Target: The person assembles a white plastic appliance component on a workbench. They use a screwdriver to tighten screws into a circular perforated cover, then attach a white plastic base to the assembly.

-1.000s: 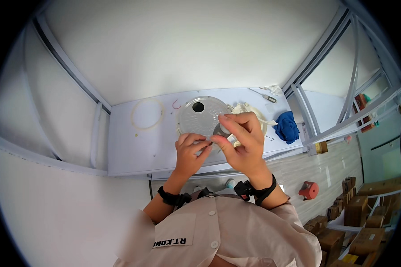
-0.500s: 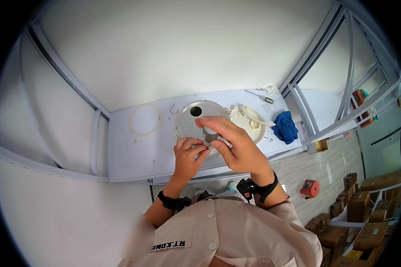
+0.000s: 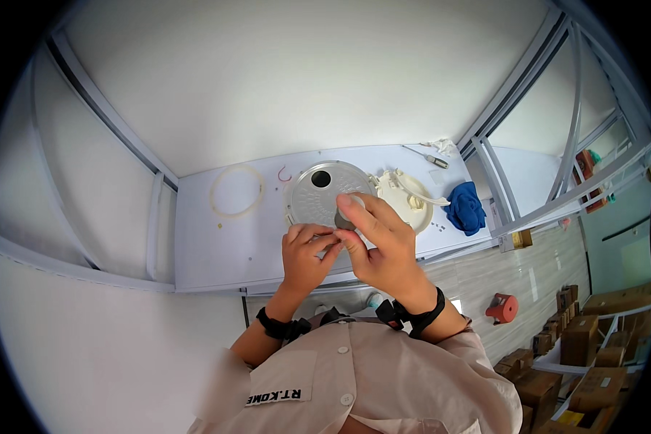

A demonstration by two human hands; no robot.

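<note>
My right hand [image 3: 387,253] is closed around a small grey cylindrical part [image 3: 344,220] with a paler top, its fingertips over the top and thumb against the side. My left hand [image 3: 305,262] is pinched beside the part's lower end; whatever its fingertips hold, if anything, is too small to make out. Just beyond both hands lies a round silver metal plate [image 3: 315,206] with a dark round hole near its far edge. Partly behind my right hand, a cream round plastic cover [image 3: 417,217] with a curved strip rests on the table.
A pale ring [image 3: 213,197] and a red wire [image 3: 282,175] lie left of the plate. On the right are a screwdriver [image 3: 435,161], a blue cloth [image 3: 465,210] and small scattered pieces. Metal frames flank the table [image 3: 217,253]. A red stool [image 3: 503,309] and cardboard boxes [image 3: 580,338] stand on the floor.
My right hand has turned a little, its fingers drawn in closer around the grey part, which has shifted slightly right. My left hand stays almost in place, still pinched.
</note>
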